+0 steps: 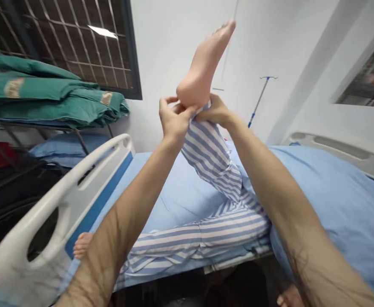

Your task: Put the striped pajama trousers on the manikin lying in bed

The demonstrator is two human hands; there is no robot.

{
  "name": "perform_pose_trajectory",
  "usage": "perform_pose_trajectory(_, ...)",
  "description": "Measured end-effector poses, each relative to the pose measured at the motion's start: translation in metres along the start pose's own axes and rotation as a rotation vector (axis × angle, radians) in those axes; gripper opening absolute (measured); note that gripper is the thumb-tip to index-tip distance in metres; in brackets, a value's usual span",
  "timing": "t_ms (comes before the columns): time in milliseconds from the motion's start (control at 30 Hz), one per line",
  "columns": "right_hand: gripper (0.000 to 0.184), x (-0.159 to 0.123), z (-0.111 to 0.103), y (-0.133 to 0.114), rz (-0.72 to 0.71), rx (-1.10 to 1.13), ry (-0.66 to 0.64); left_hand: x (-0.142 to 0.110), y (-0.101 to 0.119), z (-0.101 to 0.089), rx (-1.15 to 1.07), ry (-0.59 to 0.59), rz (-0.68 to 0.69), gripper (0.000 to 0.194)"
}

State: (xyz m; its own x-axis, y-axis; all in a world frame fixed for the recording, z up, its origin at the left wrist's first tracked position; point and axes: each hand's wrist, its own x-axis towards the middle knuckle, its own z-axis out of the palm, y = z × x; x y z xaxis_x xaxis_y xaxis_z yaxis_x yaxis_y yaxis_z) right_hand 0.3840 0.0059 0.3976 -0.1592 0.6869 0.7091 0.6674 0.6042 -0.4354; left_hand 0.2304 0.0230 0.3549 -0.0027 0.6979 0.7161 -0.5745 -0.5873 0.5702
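- Striped trouser cuff [202, 130], at twelve o'clock, bunched just below a raised bare foot [204, 64]
- Left hand [174, 121] clenched, pinching the cuff
- Right hand [214, 111] grasping the cuff beside the ankle
- Blue bedsheet [183, 200] at six o'clock

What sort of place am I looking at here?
Probably a hospital ward, or a room set up like one: there is a bed with a white side rail, an IV pole, and striped patient trousers.

A blue-sheeted hospital bed [177, 200] bears striped trousers [199, 238], apparently a mannequin's.
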Motion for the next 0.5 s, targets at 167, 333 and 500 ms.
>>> perform_pose_trajectory(167, 0.059, 0.001, -0.041, 0.018, -0.095, -0.104, 0.089, 0.005, 0.004, 0.044, 0.014, -0.136, 0.098, 0.044)
perform_pose_trajectory(333, 0.056, 0.000, 0.029, -0.007, -0.155, -0.084, -0.052, -0.009, 0.012, -0.017, 0.041, -0.071, -0.032, 0.043)
perform_pose_trajectory(500, 0.047, -0.011, 0.136, -0.018, -0.022, -0.016, -0.286, -0.039, -0.005, -0.120, 0.007, 0.115, -0.270, 0.056)
